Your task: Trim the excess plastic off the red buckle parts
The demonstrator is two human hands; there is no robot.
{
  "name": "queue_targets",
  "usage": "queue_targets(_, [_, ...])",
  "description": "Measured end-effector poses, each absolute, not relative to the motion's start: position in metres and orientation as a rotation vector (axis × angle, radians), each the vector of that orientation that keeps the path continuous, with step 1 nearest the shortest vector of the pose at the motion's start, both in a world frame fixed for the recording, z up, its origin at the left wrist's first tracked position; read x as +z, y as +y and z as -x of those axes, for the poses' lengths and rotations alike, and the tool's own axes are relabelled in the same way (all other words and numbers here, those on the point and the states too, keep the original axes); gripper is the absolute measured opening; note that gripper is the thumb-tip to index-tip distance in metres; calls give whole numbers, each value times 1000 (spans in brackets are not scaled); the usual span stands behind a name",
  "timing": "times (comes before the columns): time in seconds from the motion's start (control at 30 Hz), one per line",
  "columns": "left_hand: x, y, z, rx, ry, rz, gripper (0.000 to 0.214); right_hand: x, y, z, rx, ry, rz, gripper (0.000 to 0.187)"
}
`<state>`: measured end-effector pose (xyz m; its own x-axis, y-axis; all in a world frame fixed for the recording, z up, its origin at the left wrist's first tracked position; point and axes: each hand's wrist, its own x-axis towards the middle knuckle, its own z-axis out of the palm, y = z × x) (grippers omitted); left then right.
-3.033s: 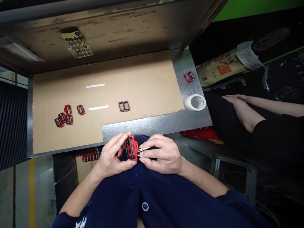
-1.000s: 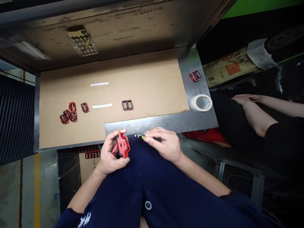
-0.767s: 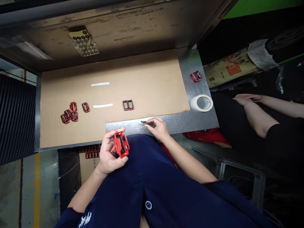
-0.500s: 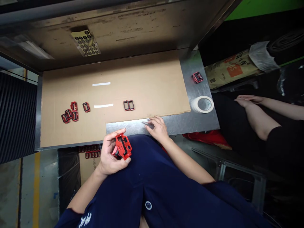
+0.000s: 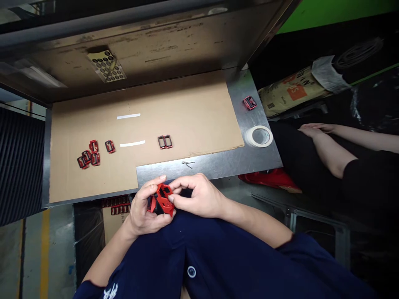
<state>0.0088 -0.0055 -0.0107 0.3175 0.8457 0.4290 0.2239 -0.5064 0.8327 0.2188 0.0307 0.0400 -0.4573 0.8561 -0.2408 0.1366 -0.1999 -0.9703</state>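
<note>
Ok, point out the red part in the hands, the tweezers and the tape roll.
red part [image 5: 164,199]: head view, red top face.
tweezers [image 5: 187,163]: head view, its middle.
tape roll [image 5: 247,138]: head view, left rim.

Red-and-black plastic part [image 5: 162,200]: small, frame-like, with rectangular cut-outs. Sits tilted, one corner up, red face toward the camera. Lies on no surface: pinched between left hand [image 5: 145,211] and right hand [image 5: 195,201], just short of the near edge of the metal table [image 5: 218,164].
</note>
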Motion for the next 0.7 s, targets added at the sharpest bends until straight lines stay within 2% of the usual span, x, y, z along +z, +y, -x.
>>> queue_targets(0.1, [-10, -7, -9, 1198, 986, -1895, 90, 36, 31, -217, 1806, -1489, 1147, 18])
queue_targets(0.2, [-11, -7, -9, 1173, 1008, -1904, 88, 32, 29, -215, 1736, -1559, 1231, 10])
queue_targets(0.33, [-9, -6, -11, 1180, 1057, -1901, 81, 31, 27, -213, 1661, -1713, 1244, 33])
queue_targets(0.47, [-8, -7, -14, 1174, 1022, -1785, 75, 28, 27, -214, 1866, -1588, 1130, 45])
queue_targets(0.7, [-10, -10, -12, 1177, 969, -1572, 73, 11, 28, -216, 2088, -1117, 1077, 51])
